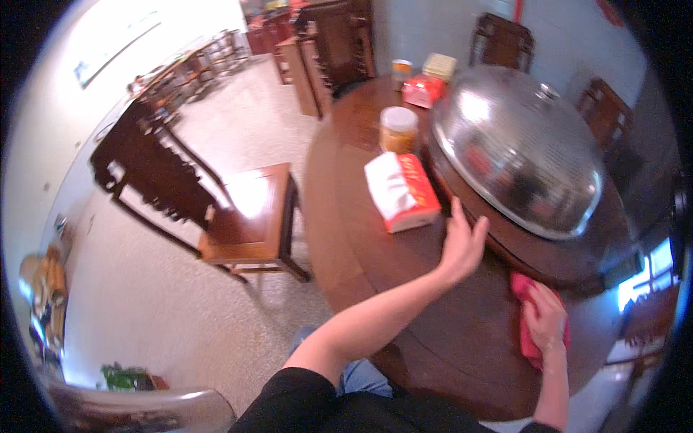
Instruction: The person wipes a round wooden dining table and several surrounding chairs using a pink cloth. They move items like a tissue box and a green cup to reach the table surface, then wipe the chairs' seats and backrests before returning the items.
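Left hand [462, 245] rests open, fingers spread, on the round dark bench [433, 339], just below the edge of the raised turntable [520, 245]. Up-left of it lies an orange and white tissue box [401, 192]. Right hand [545, 317], lower right, presses flat on a red cloth [525, 343].

- I see a clear domed mesh food cover [516, 148] on the raised turntable [505, 242] of the round dark table [375, 238].
- A lidded jar [398, 130] stands just behind the tissue box [401, 192].
- Farther back sit a small red packet [423, 89], a second jar [401, 72] and a pale box [439, 66].
- A dark wooden chair [245, 216] stands left of the table on speckled floor [144, 303].
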`<act>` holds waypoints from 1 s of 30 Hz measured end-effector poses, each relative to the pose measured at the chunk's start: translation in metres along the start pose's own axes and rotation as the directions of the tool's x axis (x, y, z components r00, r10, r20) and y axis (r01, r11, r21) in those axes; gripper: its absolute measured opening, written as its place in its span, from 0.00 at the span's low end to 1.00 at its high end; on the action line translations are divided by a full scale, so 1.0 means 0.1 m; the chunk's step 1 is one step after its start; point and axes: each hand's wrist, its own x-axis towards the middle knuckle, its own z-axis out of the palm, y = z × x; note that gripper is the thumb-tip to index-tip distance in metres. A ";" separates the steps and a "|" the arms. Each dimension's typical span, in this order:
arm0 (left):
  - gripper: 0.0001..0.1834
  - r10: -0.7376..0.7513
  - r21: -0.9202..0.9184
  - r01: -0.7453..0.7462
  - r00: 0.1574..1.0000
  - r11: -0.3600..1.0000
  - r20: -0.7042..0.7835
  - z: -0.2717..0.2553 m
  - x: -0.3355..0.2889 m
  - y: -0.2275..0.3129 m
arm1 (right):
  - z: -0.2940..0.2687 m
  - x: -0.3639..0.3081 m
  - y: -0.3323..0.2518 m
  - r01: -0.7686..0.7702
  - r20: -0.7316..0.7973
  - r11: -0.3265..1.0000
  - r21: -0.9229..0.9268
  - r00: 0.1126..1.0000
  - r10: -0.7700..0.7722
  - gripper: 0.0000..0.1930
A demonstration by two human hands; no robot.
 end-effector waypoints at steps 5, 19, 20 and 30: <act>0.42 -0.073 -0.031 0.075 0.996 0.997 0.056 -0.12 -0.10 0.12 | -0.18 -0.44 0.99 -0.329 -0.063 0.935 -0.131 0.944 0.323 0.15; 0.43 -0.123 -0.008 0.124 0.987 0.992 0.106 -0.07 -0.13 0.19 | 0.02 -0.45 0.97 -0.331 -0.099 0.913 -0.237 0.944 0.316 0.18; 0.43 -0.123 0.003 0.124 0.987 0.992 0.101 -0.09 -0.13 0.17 | 0.03 -0.41 0.80 -0.312 -0.082 0.926 -0.215 0.950 0.301 0.18; 0.44 -0.112 0.017 0.111 0.989 0.994 0.101 -0.08 -0.14 0.19 | 0.18 -0.09 -0.15 0.028 0.075 0.999 -0.032 0.997 -0.026 0.20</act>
